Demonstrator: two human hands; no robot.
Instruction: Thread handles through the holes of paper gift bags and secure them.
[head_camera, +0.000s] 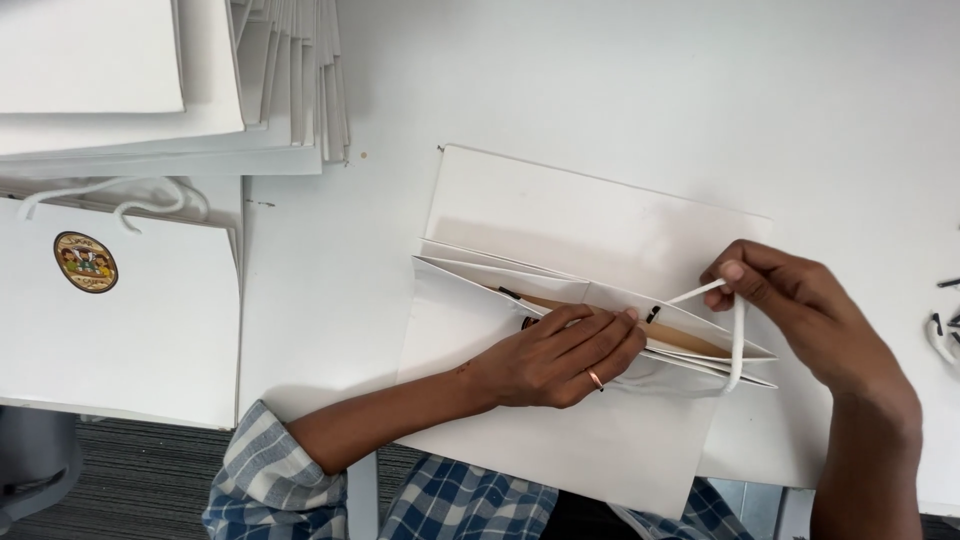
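A white paper bag (560, 220) lies on its side on the white table, its mouth partly open toward the right. My left hand (560, 355), with a ring on one finger, presses flat on the bag's upper edge near the opening. My right hand (800, 300) pinches a white cord handle (735, 340) that runs through a hole at the bag's rim. A brown card insert (640, 325) shows inside the opening.
A stack of flat white bags (200, 90) lies at the top left. Below it sits a finished white bag (130, 320) with a round coloured sticker and cord handles. Small dark bits and a cord (945, 325) lie at the right edge. The table's front edge runs along the bottom.
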